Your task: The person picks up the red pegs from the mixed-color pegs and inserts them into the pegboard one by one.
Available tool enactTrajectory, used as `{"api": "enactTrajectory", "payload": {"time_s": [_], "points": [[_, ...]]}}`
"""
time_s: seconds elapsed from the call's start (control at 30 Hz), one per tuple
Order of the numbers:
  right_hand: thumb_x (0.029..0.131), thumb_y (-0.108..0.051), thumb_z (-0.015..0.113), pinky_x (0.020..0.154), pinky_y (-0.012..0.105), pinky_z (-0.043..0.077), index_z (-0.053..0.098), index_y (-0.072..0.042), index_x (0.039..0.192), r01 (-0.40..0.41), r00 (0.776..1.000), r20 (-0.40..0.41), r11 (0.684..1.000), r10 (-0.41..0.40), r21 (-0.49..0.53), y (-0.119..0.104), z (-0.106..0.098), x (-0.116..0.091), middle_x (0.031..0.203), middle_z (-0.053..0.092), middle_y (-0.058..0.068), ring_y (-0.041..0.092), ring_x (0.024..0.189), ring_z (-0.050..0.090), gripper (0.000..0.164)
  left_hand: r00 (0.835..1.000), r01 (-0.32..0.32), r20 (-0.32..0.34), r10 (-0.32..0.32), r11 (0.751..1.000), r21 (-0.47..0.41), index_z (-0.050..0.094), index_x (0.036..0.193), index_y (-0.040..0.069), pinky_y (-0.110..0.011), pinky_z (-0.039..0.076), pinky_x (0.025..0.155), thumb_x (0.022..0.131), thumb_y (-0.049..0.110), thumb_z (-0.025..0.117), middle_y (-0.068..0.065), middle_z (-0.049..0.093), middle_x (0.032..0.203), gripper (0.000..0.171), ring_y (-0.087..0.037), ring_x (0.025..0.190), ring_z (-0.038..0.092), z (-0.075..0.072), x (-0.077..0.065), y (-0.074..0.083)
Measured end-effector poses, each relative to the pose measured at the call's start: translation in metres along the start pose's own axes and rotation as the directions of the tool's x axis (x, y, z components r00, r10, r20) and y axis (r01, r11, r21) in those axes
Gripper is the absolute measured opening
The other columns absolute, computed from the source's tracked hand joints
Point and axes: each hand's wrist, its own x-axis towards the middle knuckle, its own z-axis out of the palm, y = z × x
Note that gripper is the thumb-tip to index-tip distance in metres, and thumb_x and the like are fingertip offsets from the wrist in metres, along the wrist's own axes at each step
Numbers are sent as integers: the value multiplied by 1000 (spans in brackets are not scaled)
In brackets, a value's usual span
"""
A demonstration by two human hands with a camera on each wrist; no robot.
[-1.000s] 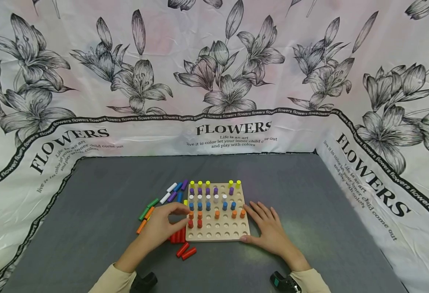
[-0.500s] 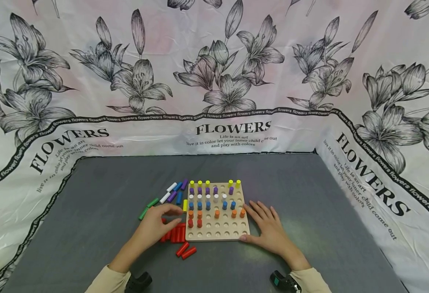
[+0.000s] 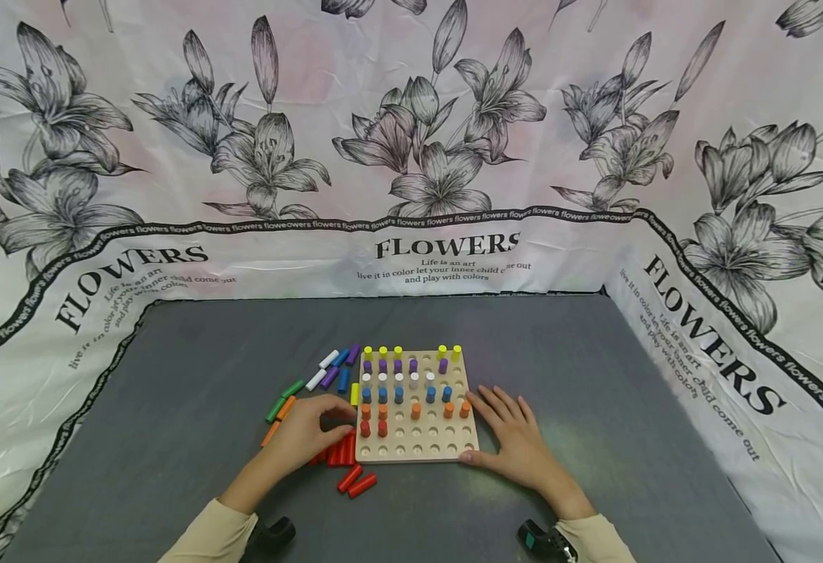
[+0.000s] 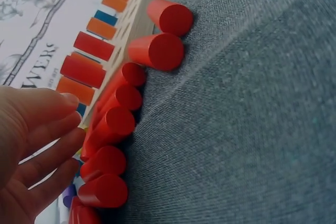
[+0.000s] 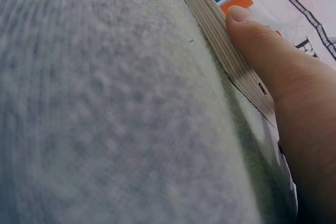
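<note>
A light wooden pegboard (image 3: 425, 452) lies on the grey cloth, bearing rows of yellow, purple, white, blue, orange and red pegs. Two red pegs (image 3: 382, 428) stand at the left of its red row. My left hand (image 3: 302, 430) hovers at the board's left edge, over loose red pegs (image 3: 341, 451). In the left wrist view, nothing shows between the thumb and the loosely extended fingers (image 4: 52, 153). My right hand (image 3: 513, 434) rests against the board's right side with fingers spread. Its thumb (image 5: 262, 45) touches the near right corner in the right wrist view.
Left of the board lie loose pegs: green (image 3: 293, 389), orange (image 3: 286, 407), white (image 3: 316, 381), purple (image 3: 330, 378), blue (image 3: 344, 381) and yellow (image 3: 355, 393). Two red pegs (image 3: 363, 485) lie in front. A flower-printed cloth (image 3: 298, 270) rises behind.
My left hand drew back leftward from the pegs at the board's left edge, then shifted slightly right again. The right hand and the board stayed in place.
</note>
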Motion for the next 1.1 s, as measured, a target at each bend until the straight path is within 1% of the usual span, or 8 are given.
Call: {"api": "enactTrajectory", "payload": {"time_s": [0.13, 0.37, 0.43, 0.6, 0.83, 1.1], "points": [[76, -67, 71, 116, 69, 13, 32, -28, 155, 13, 1000, -17, 1000, -13, 1, -1, 0, 1, 161, 34, 9, 38, 150, 26, 96, 1000, 19, 21, -20, 999, 27, 72, 104, 21, -26, 57, 82, 85, 15, 78, 8, 72, 101, 21, -9, 92, 68, 1, 2, 0], [77, -68, 70, 117, 68, 12, 31, -29, 156, 7, 1000, -8, 1000, -7, 1, -1, 0, 0, 162, 33, 8, 37, 150, 25, 96, 999, 13, 42, -17, 995, 100, 73, 100, 19, -26, 57, 80, 83, 16, 80, 7, 72, 97, 19, -7, 88, 67, 2, 5, 0], [76, -67, 70, 116, 69, 12, 32, -29, 155, 10, 1000, -18, 1000, -10, -1, -1, 0, -1, 161, 34, 8, 38, 150, 26, 96, 999, 19, 47, -24, 994, 110, 73, 99, 19, -26, 57, 79, 83, 17, 80, 8, 72, 96, 18, -7, 88, 66, 2, 6, 0], [76, -67, 71, 115, 69, 14, 34, -27, 155, 13, 999, -34, 1000, -14, -6, -1, 0, 0, 160, 36, 9, 38, 149, 28, 96, 998, 32, 54, -39, 993, 110, 73, 97, 18, -26, 56, 78, 82, 15, 80, 7, 71, 94, 17, -7, 86, 66, 1, 9, 1], [76, -67, 71, 117, 68, 11, 32, -29, 155, -3, 1000, -12, 1000, 3, 7, -1, -1, 0, 162, 33, 8, 37, 151, 25, 97, 996, 40, 75, -47, 995, 92, 72, 96, 17, -23, 55, 74, 83, 14, 80, 6, 71, 92, 15, -7, 83, 64, 0, 12, -1], [76, -69, 69, 117, 68, 12, 30, -31, 156, -7, 1000, -3, 1000, 7, -6, -1, 0, 0, 162, 32, 6, 36, 151, 25, 97, 996, 26, 81, -35, 995, 99, 74, 97, 19, -24, 56, 75, 86, 14, 77, 8, 71, 92, 12, -5, 83, 63, -3, 8, -3]]}}
